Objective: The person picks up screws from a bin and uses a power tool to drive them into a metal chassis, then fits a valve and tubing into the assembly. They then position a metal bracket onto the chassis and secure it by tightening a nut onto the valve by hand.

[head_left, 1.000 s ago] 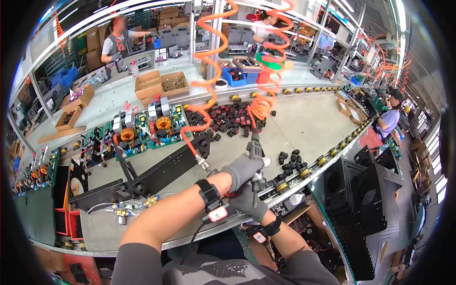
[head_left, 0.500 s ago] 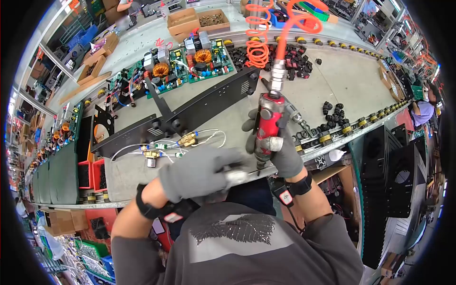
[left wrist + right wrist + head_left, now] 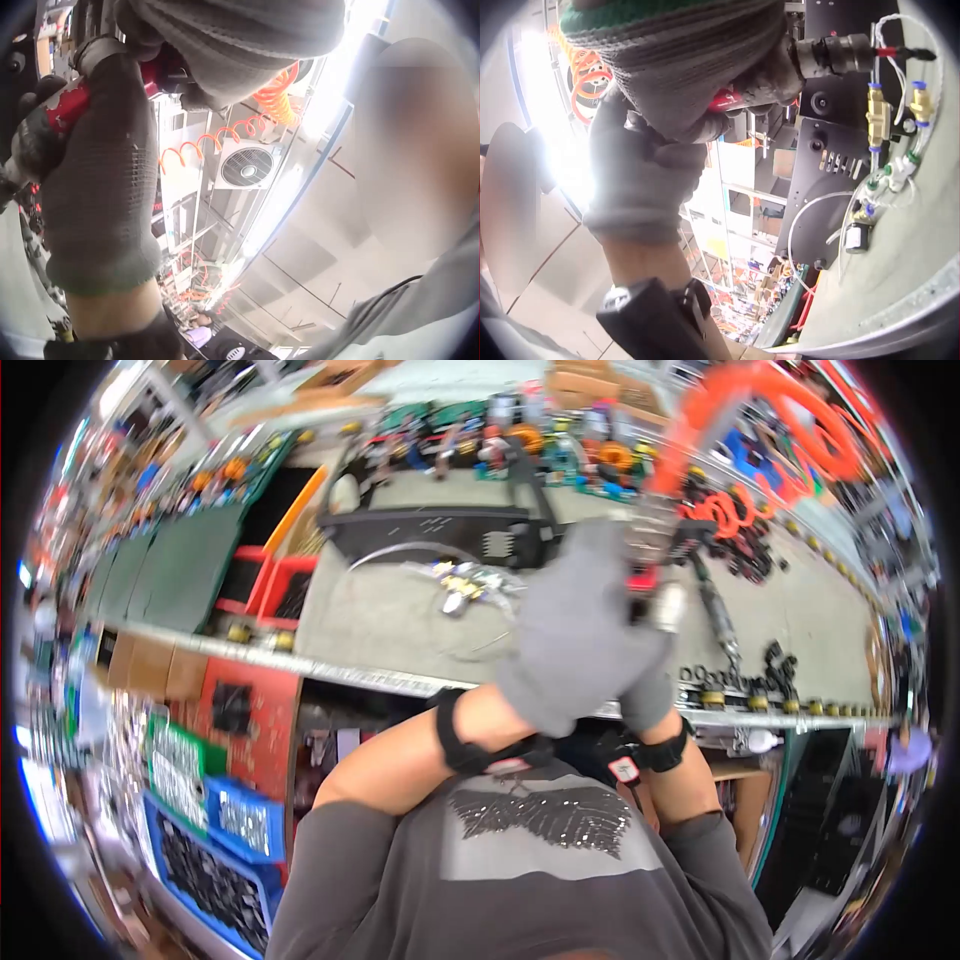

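Gripping the driver (image 3: 829, 56) in the right hand (image 3: 682, 67), above the bench (image 3: 919, 247); cannot tell whether grasping with the left hand (image 3: 645, 180) alongside. Probably readying the driver; next, likely calls for steadying and aiming.

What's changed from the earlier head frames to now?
Grey driver, in hand a second ago, was let go and lies on the bench. Since the last frame, left hand swung to the person's right, up against the red driver; whether it grips is unclear. Head view turned left. Unchanged: right hand holds the red driver; black panel and valves on bench.
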The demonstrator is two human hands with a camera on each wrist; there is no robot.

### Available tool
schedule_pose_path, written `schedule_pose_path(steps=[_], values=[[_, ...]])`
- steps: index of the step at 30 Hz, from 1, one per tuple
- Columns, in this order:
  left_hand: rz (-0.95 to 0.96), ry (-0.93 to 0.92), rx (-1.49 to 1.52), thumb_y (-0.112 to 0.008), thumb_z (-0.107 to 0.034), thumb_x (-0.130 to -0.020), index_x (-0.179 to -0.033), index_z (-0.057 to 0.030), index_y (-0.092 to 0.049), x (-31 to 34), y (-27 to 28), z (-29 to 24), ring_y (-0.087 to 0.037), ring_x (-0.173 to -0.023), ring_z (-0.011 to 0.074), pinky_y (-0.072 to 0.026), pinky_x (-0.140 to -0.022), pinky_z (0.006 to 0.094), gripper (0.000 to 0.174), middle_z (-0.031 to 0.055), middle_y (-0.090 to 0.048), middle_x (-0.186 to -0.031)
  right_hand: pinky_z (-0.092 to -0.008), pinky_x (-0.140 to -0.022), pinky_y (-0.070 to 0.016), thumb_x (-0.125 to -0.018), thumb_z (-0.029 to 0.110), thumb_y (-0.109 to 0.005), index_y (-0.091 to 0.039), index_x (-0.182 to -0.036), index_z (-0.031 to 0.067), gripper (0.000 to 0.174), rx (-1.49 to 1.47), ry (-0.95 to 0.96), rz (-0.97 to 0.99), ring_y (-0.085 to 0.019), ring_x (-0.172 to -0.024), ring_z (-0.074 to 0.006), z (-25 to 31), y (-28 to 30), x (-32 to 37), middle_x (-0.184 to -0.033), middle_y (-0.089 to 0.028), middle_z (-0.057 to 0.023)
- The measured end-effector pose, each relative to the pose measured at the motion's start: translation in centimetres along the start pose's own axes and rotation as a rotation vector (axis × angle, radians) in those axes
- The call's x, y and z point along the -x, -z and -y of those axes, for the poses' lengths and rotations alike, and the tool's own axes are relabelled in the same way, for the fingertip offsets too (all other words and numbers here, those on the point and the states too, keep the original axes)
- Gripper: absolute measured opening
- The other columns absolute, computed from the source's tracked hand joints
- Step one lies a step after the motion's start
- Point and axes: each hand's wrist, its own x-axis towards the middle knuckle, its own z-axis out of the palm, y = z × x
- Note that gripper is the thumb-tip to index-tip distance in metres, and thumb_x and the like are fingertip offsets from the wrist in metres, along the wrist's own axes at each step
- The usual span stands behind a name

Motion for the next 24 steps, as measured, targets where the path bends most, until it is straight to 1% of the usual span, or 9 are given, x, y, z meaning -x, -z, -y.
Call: schedule_pose_path(steps=[3, 7, 11, 12, 14, 17, 20, 22, 24], values=[[0.041, 0.037, -0.095, -0.072, -0.026, -0.080, -0.112, 0.0006, -0.051, 0.5, 0.4, -0.7, -0.060, -0.073, 0.0365, -0.0515, -0.068, 0.0397, 0.046, 0.0186, -0.056, -0.095, -0.0315, -0.082, -0.0519, -0.077, 0.009, -0.073, -0.054, -0.123, 0.0054, 0.050, -0.028, -0.079, 0.001, -0.065, -0.095, -0.0181, -0.6, 0.4, 1.5, -0.104, -0.067, -0.0088], [0.124, -0.098, 0.145, -0.067, -0.027, -0.081, -0.118, -0.0052, -0.050, 1.4, 0.1, 0.1, -0.062, -0.079, 0.0391, -0.0503, -0.066, 0.0450, 0.046, 0.0187, -0.055, -0.102, -0.0335, -0.084, -0.0526, -0.079, 0.005, -0.070, -0.052, -0.126, 0.0061, 0.050, -0.075, -0.195, -0.044, -0.065, -0.096, -0.0201, -2.0, 2.7, 3.9, -0.108, -0.065, -0.0097], [0.326, 0.024, 0.580, -0.071, -0.017, -0.084, -0.135, -0.0014, -0.043, 2.4, 3.4, 4.1, -0.063, -0.084, 0.0185, -0.0515, -0.072, 0.0299, 0.061, 0.0143, -0.056, -0.123, -0.0360, -0.084, -0.0538, -0.079, -0.002, -0.065, -0.050, -0.125, 0.0066, 0.049, -0.247, -0.234, 0.050, -0.064, -0.094, -0.0215, 0.2, 4.4, 3.1, -0.109, -0.062, -0.0101], [0.306, 0.142, 0.540, -0.072, -0.015, -0.085, -0.140, -0.0004, -0.041, 2.6, 4.4, 5.7, -0.064, -0.085, 0.0133, -0.0518, -0.074, 0.0261, 0.065, 0.0132, -0.057, -0.128, -0.0371, -0.083, -0.0546, -0.077, -0.007, -0.063, -0.049, -0.121, 0.0066, 0.048, -0.301, -0.239, 0.109, -0.064, -0.092, -0.0213, 1.9, 4.5, 2.0, -0.107, -0.059, -0.0100], [0.239, 0.420, 0.104, -0.072, -0.017, -0.086, -0.119, -0.0019, -0.061, 2.8, 6.2, 9.0, -0.062, -0.089, 0.0118, -0.0509, -0.077, 0.0264, 0.038, 0.0066, -0.065, -0.110, -0.0353, -0.082, -0.0545, -0.076, -0.007, -0.063, -0.051, -0.116, 0.0052, 0.044, -0.382, -0.208, 0.022, -0.064, -0.091, -0.0208, 1.4, 5.3, 2.1, -0.102, -0.060, -0.0092], [0.355, -0.038, -0.749, -0.072, -0.028, -0.081, -0.114, -0.0136, -0.066, 2.7, 8.3, 13.4, -0.059, -0.100, 0.0335, -0.0486, -0.084, 0.0412, 0.037, 0.0133, -0.064, -0.107, -0.0335, -0.082, -0.0538, -0.074, -0.011, -0.063, -0.053, -0.115, 0.0033, 0.044, -0.267, -0.205, 0.054, -0.063, -0.091, -0.0194, -0.7, 5.7, 2.2, -0.098, -0.061, -0.0085], [0.516, -0.031, -0.995, -0.073, -0.030, -0.078, -0.111, -0.0126, -0.066, 2.1, 8.3, 15.9, -0.060, -0.099, 0.0334, -0.0482, -0.084, 0.0425, 0.038, 0.0110, -0.065, -0.104, -0.0312, -0.079, -0.0520, -0.074, -0.011, -0.060, -0.053, -0.117, 0.0018, 0.045, -0.189, -0.343, 0.039, -0.061, -0.089, -0.0166, -0.8, 4.7, 2.6, -0.100, -0.062, -0.0090], [0.497, -0.076, -0.920, -0.076, -0.039, -0.074, -0.111, -0.0133, -0.066, 1.4, 8.5, 17.4, -0.061, -0.099, 0.0328, -0.0486, -0.082, 0.0419, 0.046, 0.0111, -0.064, -0.101, -0.0310, -0.078, -0.0517, -0.075, -0.008, -0.060, -0.053, -0.115, 0.0014, 0.042, -0.262, -0.334, 0.066, -0.060, -0.087, -0.0163, -1.7, 5.2, 2.8, -0.098, -0.061, -0.0091], [0.733, 0.321, -0.717, -0.080, -0.040, -0.068, -0.112, -0.0136, -0.065, 0.1, 8.7, 15.9, -0.062, -0.095, 0.0333, -0.0489, -0.081, 0.0420, 0.053, 0.0120, -0.064, -0.099, -0.0309, -0.078, -0.0514, -0.075, -0.006, -0.059, -0.053, -0.113, 0.0009, 0.039, -0.344, -0.306, 0.111, -0.060, -0.085, -0.0161, -1.8, 5.2, 2.1, -0.097, -0.061, -0.0092]])
